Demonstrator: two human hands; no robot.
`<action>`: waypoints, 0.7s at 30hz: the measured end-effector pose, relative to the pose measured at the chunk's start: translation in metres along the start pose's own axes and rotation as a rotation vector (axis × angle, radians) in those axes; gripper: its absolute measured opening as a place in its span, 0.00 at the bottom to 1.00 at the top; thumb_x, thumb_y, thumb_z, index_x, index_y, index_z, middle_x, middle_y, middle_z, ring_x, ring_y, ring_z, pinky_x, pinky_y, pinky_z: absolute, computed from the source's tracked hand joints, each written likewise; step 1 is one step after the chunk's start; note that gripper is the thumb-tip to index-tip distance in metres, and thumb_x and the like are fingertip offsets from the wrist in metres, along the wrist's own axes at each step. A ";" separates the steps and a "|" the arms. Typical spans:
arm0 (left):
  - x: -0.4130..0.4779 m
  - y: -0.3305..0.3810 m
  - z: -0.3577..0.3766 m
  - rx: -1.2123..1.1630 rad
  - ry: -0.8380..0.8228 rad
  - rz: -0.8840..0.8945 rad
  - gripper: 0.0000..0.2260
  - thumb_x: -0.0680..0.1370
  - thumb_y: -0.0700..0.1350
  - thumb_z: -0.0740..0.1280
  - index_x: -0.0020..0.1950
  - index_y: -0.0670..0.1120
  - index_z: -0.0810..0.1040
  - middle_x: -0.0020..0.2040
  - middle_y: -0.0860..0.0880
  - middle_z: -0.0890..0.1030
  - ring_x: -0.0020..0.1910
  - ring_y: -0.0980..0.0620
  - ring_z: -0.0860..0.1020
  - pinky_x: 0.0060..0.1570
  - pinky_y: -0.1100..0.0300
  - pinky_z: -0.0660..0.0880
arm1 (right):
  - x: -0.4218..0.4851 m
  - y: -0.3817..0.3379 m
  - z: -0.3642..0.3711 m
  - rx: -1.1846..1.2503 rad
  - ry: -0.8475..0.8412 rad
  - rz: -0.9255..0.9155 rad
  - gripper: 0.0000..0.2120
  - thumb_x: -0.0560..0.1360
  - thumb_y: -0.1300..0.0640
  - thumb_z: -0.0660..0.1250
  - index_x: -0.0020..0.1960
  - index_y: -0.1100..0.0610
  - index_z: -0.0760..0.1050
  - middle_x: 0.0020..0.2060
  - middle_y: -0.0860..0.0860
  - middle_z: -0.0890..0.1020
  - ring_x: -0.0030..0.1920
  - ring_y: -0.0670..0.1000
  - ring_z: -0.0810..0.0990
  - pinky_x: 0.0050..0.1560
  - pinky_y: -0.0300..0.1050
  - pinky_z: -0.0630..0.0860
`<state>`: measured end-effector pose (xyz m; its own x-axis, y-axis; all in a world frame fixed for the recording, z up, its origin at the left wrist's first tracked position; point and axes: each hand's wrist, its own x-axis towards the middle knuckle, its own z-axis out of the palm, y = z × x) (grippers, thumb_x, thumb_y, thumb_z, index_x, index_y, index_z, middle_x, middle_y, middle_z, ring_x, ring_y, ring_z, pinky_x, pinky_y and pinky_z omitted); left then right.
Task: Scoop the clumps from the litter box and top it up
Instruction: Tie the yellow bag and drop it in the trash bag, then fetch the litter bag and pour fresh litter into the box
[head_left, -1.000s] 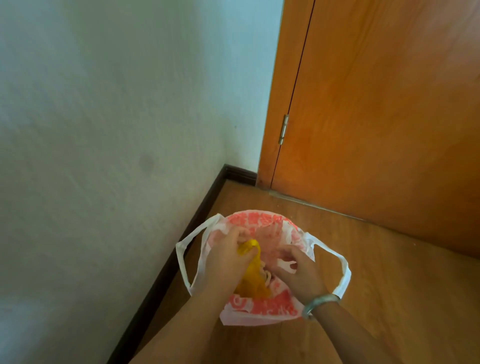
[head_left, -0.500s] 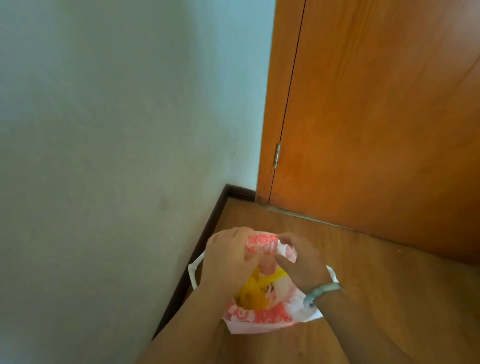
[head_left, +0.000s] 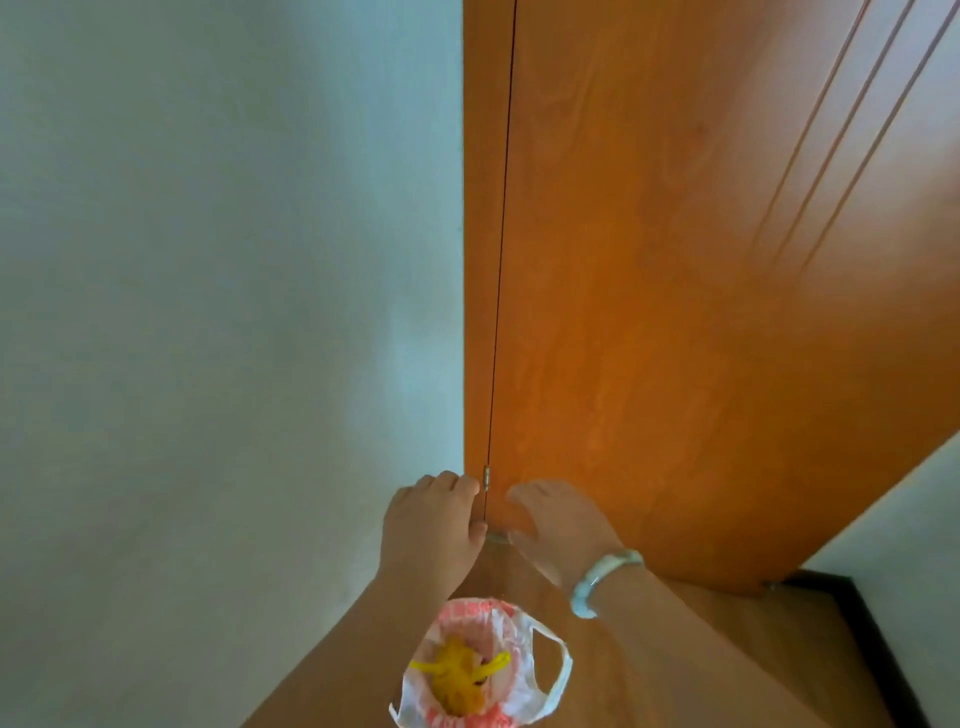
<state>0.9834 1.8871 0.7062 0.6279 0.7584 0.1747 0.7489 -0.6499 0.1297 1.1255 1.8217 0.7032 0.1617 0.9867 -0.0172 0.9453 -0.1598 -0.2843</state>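
A white plastic bag with red print (head_left: 514, 696) sits on the wooden floor at the bottom of the view, its mouth open. Inside it lies a knotted yellow bag (head_left: 460, 675). My left hand (head_left: 431, 525) and my right hand (head_left: 558, 519) are raised above and beyond the bag, apart from it, fingers loosely curled and spread, holding nothing. A pale green bangle (head_left: 602, 579) circles my right wrist. No litter box or scoop is in view.
A white wall (head_left: 208, 312) fills the left side. An orange wooden door (head_left: 701, 312) with a hinge (head_left: 487, 478) stands straight ahead. Dark skirting (head_left: 883, 644) runs along the floor at the right.
Both hands have let go of the white bag and lifted away from it. The view has tilted up, so the bag now lies lower in the picture.
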 end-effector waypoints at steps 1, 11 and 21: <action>0.004 0.005 -0.025 0.012 0.010 0.013 0.16 0.79 0.56 0.59 0.66 0.54 0.69 0.61 0.55 0.76 0.59 0.55 0.74 0.60 0.60 0.69 | -0.004 -0.006 -0.028 -0.023 0.014 -0.004 0.20 0.77 0.50 0.60 0.68 0.49 0.65 0.66 0.48 0.70 0.68 0.51 0.66 0.68 0.46 0.64; -0.008 0.048 -0.155 0.167 0.007 0.036 0.15 0.79 0.55 0.59 0.62 0.50 0.71 0.57 0.51 0.77 0.56 0.52 0.75 0.58 0.57 0.70 | -0.052 -0.040 -0.158 -0.150 0.052 0.037 0.18 0.77 0.49 0.60 0.66 0.51 0.68 0.63 0.49 0.74 0.64 0.52 0.70 0.64 0.48 0.69; -0.025 0.091 -0.155 0.107 0.045 0.156 0.18 0.78 0.56 0.61 0.65 0.50 0.70 0.62 0.50 0.75 0.62 0.49 0.72 0.63 0.53 0.69 | -0.111 -0.021 -0.170 -0.189 0.117 0.215 0.20 0.76 0.49 0.60 0.67 0.49 0.66 0.65 0.48 0.72 0.68 0.52 0.66 0.66 0.50 0.65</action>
<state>1.0032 1.8009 0.8652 0.7296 0.6448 0.2280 0.6633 -0.7483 -0.0063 1.1362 1.7101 0.8742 0.3851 0.9212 0.0559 0.9199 -0.3783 -0.1030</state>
